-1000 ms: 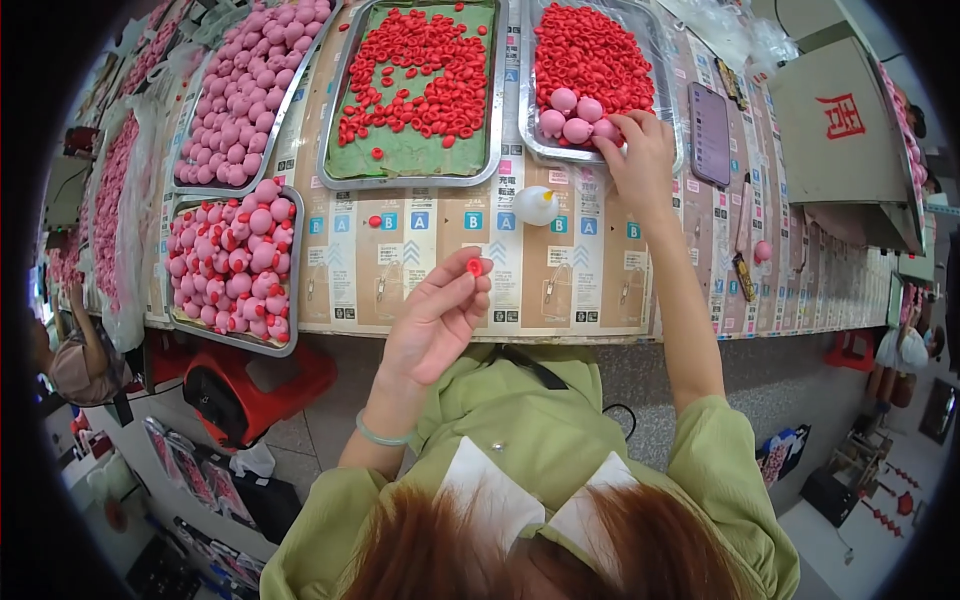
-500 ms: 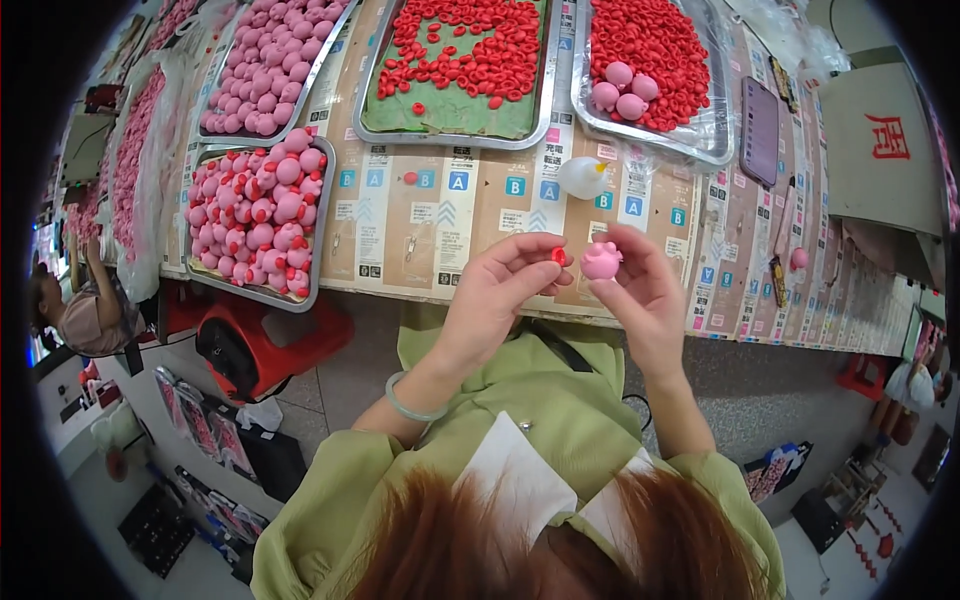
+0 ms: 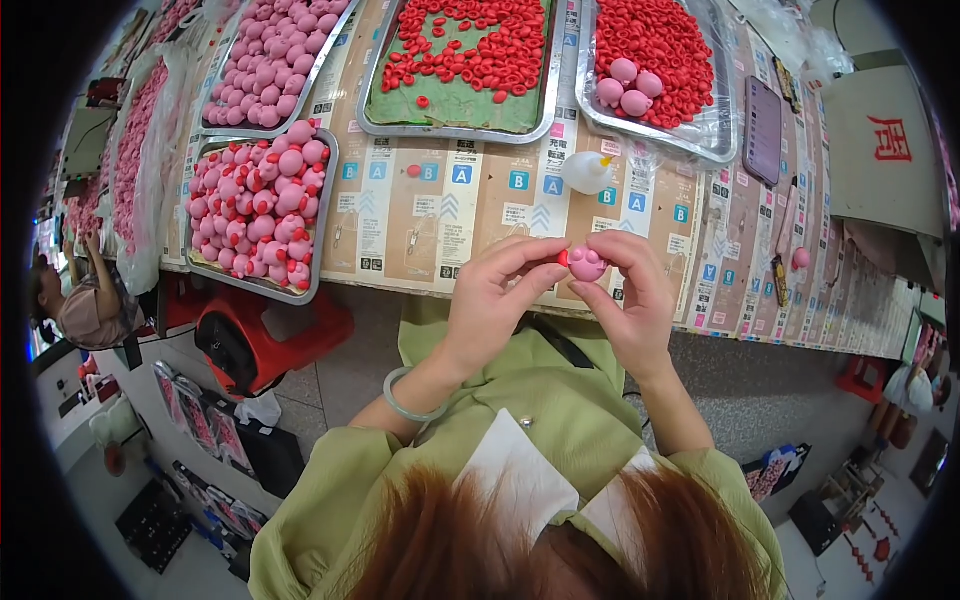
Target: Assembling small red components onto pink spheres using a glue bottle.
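Observation:
Above the table's near edge, my right hand (image 3: 640, 300) pinches a small round pink pig figure (image 3: 588, 265) between thumb and fingertips. From the other side my left hand (image 3: 503, 300) holds a small red piece (image 3: 563, 258) against the pig's side; fingertips cover most of that piece. Just beyond my hands, a white squeeze bottle (image 3: 586, 173) with a yellow tip lies on the table. A metal tray (image 3: 545, 125) lined with green holds scattered red ring-like pieces (image 3: 490, 75). Beside it, another tray (image 3: 728, 150) contains a heap of them, with several pink balls on top.
At the left, a tray (image 3: 325, 215) is piled with pink figures bearing red parts; a tray (image 3: 335, 45) of plain pink ones stands behind it. A phone (image 3: 762, 130) lies right of the trays. A red stool (image 3: 290, 335) stands below the table edge. Another person (image 3: 90, 300) is at far left.
My two hands have come together. The red piece, previously apart from the pig figure, now meets its side, and the pig has moved left and turned slightly.

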Action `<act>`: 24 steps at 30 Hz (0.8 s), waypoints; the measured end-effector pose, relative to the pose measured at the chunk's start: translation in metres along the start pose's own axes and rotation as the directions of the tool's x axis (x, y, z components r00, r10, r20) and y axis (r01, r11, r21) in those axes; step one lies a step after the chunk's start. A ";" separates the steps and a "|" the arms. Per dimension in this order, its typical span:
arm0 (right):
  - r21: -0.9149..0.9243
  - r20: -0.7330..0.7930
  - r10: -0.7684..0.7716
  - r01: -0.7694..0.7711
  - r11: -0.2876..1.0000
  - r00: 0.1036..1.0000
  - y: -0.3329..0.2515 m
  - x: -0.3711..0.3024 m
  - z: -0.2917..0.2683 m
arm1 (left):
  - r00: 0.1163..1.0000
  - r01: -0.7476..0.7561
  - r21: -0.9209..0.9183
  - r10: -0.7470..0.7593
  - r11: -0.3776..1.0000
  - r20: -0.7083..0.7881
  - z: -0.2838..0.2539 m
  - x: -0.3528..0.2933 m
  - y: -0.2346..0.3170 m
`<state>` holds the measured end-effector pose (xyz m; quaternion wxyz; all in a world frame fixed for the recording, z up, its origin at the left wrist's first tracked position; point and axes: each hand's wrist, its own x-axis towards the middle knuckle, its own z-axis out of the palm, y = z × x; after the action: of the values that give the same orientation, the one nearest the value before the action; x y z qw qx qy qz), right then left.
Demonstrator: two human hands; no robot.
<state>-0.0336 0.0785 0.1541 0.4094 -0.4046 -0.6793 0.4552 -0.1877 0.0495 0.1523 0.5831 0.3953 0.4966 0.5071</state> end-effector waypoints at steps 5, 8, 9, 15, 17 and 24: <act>-0.198 0.037 -0.107 0.112 0.974 0.994 -0.009 0.005 -0.003 | 0.998 0.052 -0.043 -0.051 0.998 0.025 -0.002 0.000 0.002; -0.123 0.037 -0.016 0.021 0.992 0.999 -0.008 0.004 -0.004 | 0.991 -0.136 0.266 0.133 0.954 0.029 0.000 -0.002 0.003; -0.009 0.038 0.086 -0.086 0.996 0.996 -0.008 0.003 -0.004 | 0.985 -0.167 0.301 0.174 0.939 0.002 0.004 -0.003 0.005; 0.042 -0.008 -0.001 0.002 0.999 1.000 -0.011 0.005 -0.005 | 0.986 0.165 -0.332 -0.148 0.929 0.075 0.008 0.001 0.004; -0.053 0.032 -0.097 0.099 0.994 0.995 -0.012 0.011 -0.010 | 0.940 0.342 -0.626 -0.263 0.701 0.219 0.008 0.002 0.005; -0.162 0.070 -0.154 0.164 0.973 0.986 -0.024 0.015 -0.010 | 0.825 0.557 -0.683 -0.214 0.473 0.524 0.003 0.001 0.000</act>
<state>-0.0334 0.0893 0.1821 0.3895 -0.3686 -0.7567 0.3738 -0.1849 0.0508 0.1528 0.8791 0.0440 0.1654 0.4448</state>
